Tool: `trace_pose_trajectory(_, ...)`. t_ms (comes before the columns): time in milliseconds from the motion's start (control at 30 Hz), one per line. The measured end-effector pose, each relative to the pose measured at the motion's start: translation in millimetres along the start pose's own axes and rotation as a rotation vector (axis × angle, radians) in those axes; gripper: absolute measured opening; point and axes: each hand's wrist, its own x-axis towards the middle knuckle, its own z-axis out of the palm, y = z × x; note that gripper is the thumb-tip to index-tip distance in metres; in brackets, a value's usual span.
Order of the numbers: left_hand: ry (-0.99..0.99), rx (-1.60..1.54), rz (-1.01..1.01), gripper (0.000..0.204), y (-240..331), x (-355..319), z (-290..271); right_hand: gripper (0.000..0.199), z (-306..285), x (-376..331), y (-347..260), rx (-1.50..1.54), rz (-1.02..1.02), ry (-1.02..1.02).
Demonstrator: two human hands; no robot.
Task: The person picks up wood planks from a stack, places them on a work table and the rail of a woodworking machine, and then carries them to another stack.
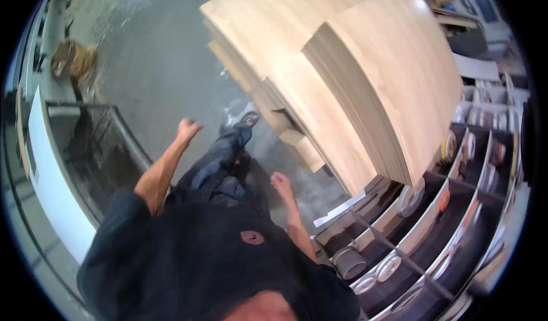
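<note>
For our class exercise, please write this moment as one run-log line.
left hand: nothing visibly held | right hand: nothing visibly held, near stacked wood-grain panels, not touching | divided rack at right: holds rolls

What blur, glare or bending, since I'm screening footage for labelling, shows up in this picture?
Head view: the left hand looks smeared, probably by motion, and the right hand slightly soft; head view: a small glare spot whitens the far corner of the upper board stack; head view: the white panel bows along the left rim, and the picture's corners are black.
</note>
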Motion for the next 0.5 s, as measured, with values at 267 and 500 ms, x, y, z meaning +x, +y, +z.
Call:
trace_pose_trajectory(267,-0.068,-0.647,-0.246,0.026,-110.8,-75.8,-97.5,0.032,43.2,2.1,1.9,0.003,0.115,-0.031)
trace_pose_trajectory(500,-0.049,-0.838,-0.131,0.022,-103.7,-60.1,-152.2,0.027,78.3,58.3,-62.1,-0.240,0.128,-0.031)
